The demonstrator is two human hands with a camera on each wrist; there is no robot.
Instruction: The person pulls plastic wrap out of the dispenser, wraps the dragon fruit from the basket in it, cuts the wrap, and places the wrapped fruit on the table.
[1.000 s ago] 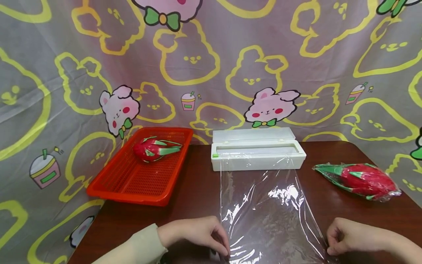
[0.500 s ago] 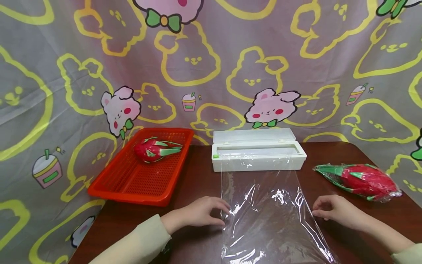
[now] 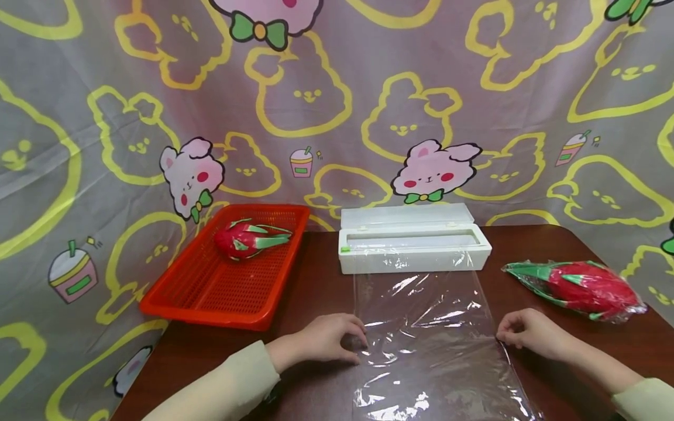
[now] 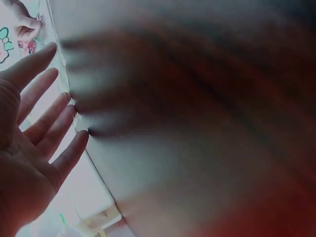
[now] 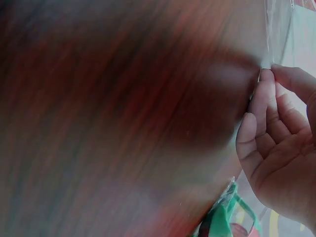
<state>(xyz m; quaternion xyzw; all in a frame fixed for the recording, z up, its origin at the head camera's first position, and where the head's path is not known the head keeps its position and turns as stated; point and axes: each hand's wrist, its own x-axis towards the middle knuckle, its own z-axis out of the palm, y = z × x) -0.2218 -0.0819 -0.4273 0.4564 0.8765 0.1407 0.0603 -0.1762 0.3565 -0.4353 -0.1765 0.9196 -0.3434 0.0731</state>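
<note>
A sheet of clear plastic wrap (image 3: 432, 351) runs from the white wrap dispenser (image 3: 416, 258) toward the front of the table. My left hand (image 3: 329, 339) is at its left edge, fingers spread and fingertips right at the film. In the left wrist view that hand (image 4: 37, 123) has its thumb and fingers apart. On the opposite edge, my right hand (image 3: 537, 334) pinches the film between thumb and index finger. The right wrist view shows these fingertips meeting at the film's edge, the other fingers of the hand (image 5: 284, 143) loosely bent.
At the left stands a red plastic basket (image 3: 210, 313) with a dragon fruit (image 3: 244, 238) inside. Another dragon fruit (image 3: 584, 286), wrapped in film, lies at the right. The dispenser's lid (image 3: 405, 216) is raised. A patterned curtain (image 3: 337, 88) borders the table behind.
Both hands have let go of the film's near end and moved forward along its edges. The right fingers have since closed on the right edge, and the film's creases have shifted.
</note>
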